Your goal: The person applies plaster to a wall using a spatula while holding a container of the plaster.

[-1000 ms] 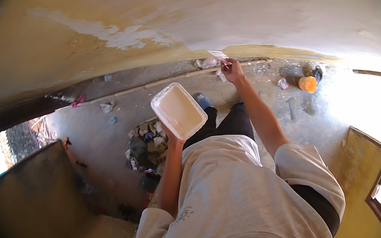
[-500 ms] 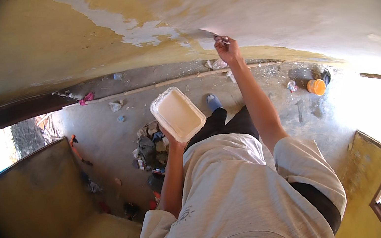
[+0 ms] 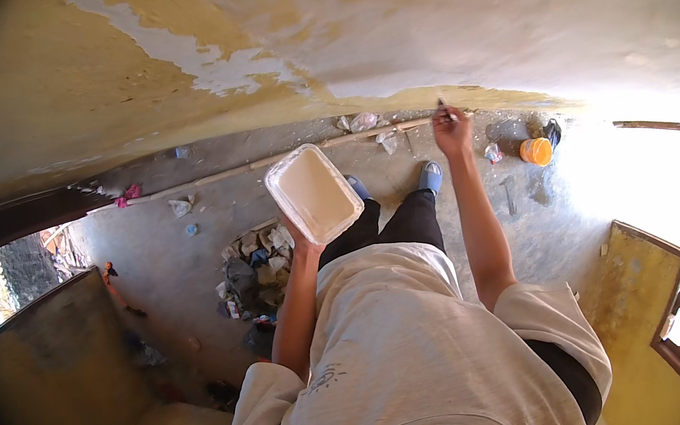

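The left hand point(image 3: 301, 238) grips the tub point(image 3: 346, 226) from its near side, most fingers hidden underneath. The tub is a rounded rectangle with a smeared white rim, tilted in front of the body, with smooth cream paste point(image 3: 317, 191) inside. Right of it, the right hand point(image 3: 454, 134) has its fingers closed around a small tool point(image 3: 445, 112), near the foot of the wall; whether the tool touches the wall I cannot tell. The wall point(image 3: 425, 17) is patchy, yellow paint beside smooth whitish coating, with a ragged pale strip. On the grey, speckled floor point(image 3: 491, 264) lie a slim pole point(image 3: 236, 172) and a lumpy rubble heap point(image 3: 264, 269); a round orange bucket point(image 3: 536, 152) sits to the right.
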`<state>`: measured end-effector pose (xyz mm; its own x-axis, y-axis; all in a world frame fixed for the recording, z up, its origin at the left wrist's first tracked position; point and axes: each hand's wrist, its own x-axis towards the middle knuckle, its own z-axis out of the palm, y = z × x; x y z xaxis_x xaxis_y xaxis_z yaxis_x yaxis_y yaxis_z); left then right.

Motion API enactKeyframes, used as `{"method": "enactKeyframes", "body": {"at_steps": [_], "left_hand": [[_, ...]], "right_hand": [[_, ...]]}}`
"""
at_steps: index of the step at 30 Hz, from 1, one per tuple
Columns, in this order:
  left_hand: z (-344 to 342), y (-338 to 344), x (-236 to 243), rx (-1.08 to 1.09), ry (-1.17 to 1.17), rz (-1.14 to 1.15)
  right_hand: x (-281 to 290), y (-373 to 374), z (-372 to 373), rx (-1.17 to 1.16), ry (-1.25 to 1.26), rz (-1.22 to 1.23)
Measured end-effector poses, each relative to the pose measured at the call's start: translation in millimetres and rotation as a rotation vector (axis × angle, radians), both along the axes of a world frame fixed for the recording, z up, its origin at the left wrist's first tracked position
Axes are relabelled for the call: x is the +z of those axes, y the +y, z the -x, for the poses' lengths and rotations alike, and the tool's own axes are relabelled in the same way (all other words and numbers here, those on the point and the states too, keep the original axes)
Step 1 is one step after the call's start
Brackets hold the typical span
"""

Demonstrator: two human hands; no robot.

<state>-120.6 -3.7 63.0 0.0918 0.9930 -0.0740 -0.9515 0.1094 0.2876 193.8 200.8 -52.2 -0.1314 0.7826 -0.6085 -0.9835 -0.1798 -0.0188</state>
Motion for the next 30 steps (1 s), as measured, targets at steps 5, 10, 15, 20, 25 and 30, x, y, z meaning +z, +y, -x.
{"method": "enactKeyframes", "body": {"at_steps": [5, 10, 15, 20, 25, 30], "left_hand": [[20, -37, -47, 0.289, 0.183, 0.601], [26, -62, -47, 0.368, 0.235, 0.632], [26, -56, -37, 0.346, 0.271, 0.568], [10, -40, -31, 0.316, 0.243, 0.552], [-29, -10, -29, 0.251, 0.251, 0.568], [-76, 19, -35, 0.179, 0.248, 0.523]], "right_hand": [[-64, 2, 123, 0.401, -0.12, -0.048], [-79, 25, 210, 0.426, -0.042, 0.061], [-90, 70, 200, 0.31, 0.071, 0.104], [-53, 74, 152, 0.285, 0.08, 0.054], [-9, 77, 65, 0.161, 0.068, 0.044], [26, 91, -57, 0.015, 0.056, -0.045]]}}
